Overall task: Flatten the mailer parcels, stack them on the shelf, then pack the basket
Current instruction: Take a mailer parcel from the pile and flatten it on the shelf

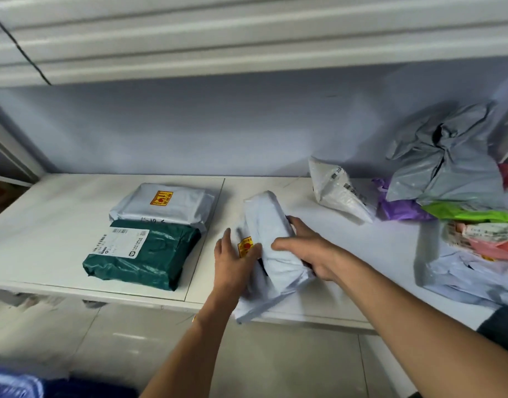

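Pale blue-grey plastic wraps the mailer parcel (271, 222) we are working on. It lies at the middle of the white shelf (60, 214), slanting from back to front, and its near corner hangs just over the shelf's front edge. A yellow sticker (245, 246) shows on its left side. Our left hand (232, 262) lies flat on that side, fingers straight and pressing down, thumb beside the sticker. Our right hand (310, 254) grips the parcel from the right, with the thumb across the top and the fingers curled round the far side. The wrapping is creased and bulges between our two hands.

To the left, apart from it, a dark green parcel (149, 259) with a white label lies flat near the front. Just behind and touching it is a white parcel (172, 205) with a yellow mark of its own.

To the right, near the back wall, a crumpled white bag (339, 193) with barcodes lies tilted. Farther right we see a heap. It has a grey bag (442, 162) on top, a purple bag (399, 209) and a bright green bag (471, 215) under it, pink printed packets (488, 239) in front, and a pale blue bag (462, 277) nearest us.

Below the shelf are light floor tiles (132, 340), and above it runs an upper shelf board (247, 38).
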